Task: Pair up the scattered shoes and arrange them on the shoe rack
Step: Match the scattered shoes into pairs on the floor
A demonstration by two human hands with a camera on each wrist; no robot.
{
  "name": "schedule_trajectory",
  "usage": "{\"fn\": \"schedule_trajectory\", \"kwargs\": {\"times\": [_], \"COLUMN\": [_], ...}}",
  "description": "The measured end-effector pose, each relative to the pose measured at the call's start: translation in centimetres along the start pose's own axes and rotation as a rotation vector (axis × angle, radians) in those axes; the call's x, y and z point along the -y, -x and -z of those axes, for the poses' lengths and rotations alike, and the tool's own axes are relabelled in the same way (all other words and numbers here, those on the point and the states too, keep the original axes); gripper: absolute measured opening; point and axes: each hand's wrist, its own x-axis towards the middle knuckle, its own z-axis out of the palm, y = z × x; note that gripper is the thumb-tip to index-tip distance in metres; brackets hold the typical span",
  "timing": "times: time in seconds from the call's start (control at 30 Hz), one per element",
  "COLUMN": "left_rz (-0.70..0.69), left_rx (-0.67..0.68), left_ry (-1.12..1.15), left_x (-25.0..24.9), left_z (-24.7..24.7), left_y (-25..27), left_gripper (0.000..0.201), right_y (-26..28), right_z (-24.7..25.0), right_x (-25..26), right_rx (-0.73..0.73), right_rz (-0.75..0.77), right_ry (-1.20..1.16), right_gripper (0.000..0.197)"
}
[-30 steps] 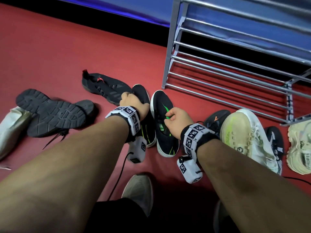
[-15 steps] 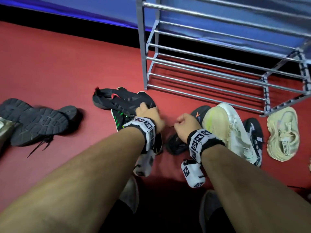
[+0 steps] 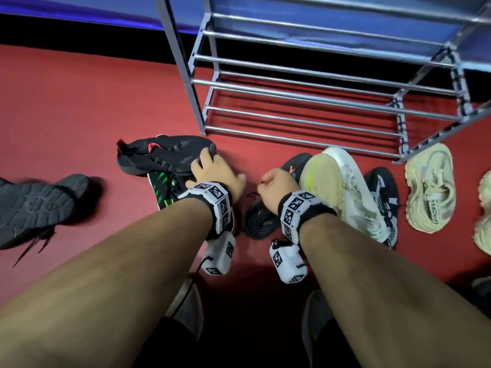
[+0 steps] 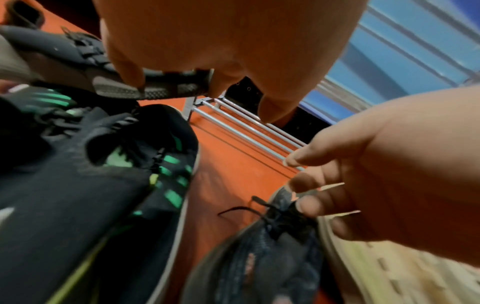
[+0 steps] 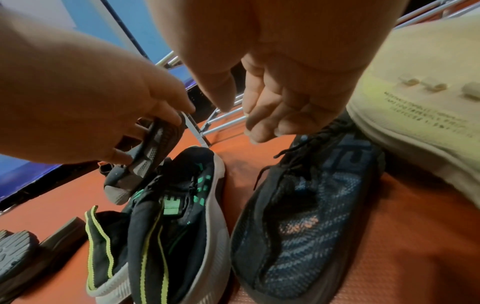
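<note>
My left hand (image 3: 210, 162) grips the toe of a black shoe with a red tab (image 3: 164, 152), fingers over the top and thumb under the sole (image 5: 145, 152). That shoe lies across a pair of black shoes with green stripes (image 3: 162, 189) (image 5: 182, 205), which stand side by side on the red floor. My right hand (image 3: 268, 181) hovers with loosely curled fingers (image 5: 259, 123), holding nothing, just above the laces of a dark blue knit shoe (image 3: 260, 221) (image 5: 311, 216). The metal shoe rack (image 3: 305, 94) stands beyond, its bars bare.
A dark shoe lies sole-up at the left (image 3: 37, 208). A cream shoe on its side (image 3: 342, 187) leans over a black-and-white mesh shoe (image 3: 385, 200). A chunky beige sneaker (image 3: 430, 187) lies by the rack's right leg, with another at the right edge (image 3: 483, 216).
Both hands let go of the two green-striped shoes, which now sit together at the left. My left hand moved up onto the black shoe's toe; my right drew back over the knit shoe.
</note>
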Motion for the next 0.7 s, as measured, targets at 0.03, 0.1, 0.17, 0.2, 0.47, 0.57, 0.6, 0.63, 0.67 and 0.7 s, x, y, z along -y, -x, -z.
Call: {"fn": "schedule_trajectory", "kwargs": {"times": [0.03,0.1,0.17,0.2,0.47,0.57,0.6,0.63,0.67,0.7], "left_rz": [-0.005,-0.052,-0.136,-0.176,-0.398,-0.379,-0.378,-0.376,-0.377,-0.387], "left_rx": [-0.013,-0.03,-0.042,-0.043,0.176,0.289,0.313,0.326,0.325,0.309], "left_ry": [0.024,0.047,0.066,0.082,0.372,0.546,0.557,0.553,0.531,0.486], "left_x": [-0.6,-2.1,-3.7,-4.5,-7.9,-7.8,-7.7,-7.6,-7.4,-7.3], "left_z": [0.3,1.0,1.5,1.6,-0.5,-0.6,-0.5,-0.4,-0.3,-0.3], "left_y": [0.5,1.6,2.9,3.6,6.5,5.9,5.5,5.3,5.0,4.8], "left_gripper": [0.058,0.054,0.05,0.048,0.032,0.02,0.021,0.023,0.024,0.027], "right_y": [0.3,0.6,1.1,1.3,3.4,2.7,2.4,2.0,1.3,0.4], "right_z": [0.4,1.0,1.4,1.7,5.2,4.5,4.2,3.8,3.5,3.1], "right_x": [0.1,0.1,0.2,0.2,-1.4,-3.6,-4.1,-4.8,-5.6,-6.6], "right_rx": [-0.008,-0.042,-0.042,-0.03,0.029,-0.103,-0.133,-0.151,-0.164,-0.149], "right_rz": [0.004,0.018,0.037,0.056,-0.013,-0.094,-0.111,-0.126,-0.156,-0.178], "right_ry": [0.003,-0.025,-0.077,-0.109,-0.468,-0.439,-0.407,-0.401,-0.408,-0.451], "right_gripper": [0.022,0.028,0.035,0.035,0.025,0.016,0.024,0.034,0.043,0.045]}}
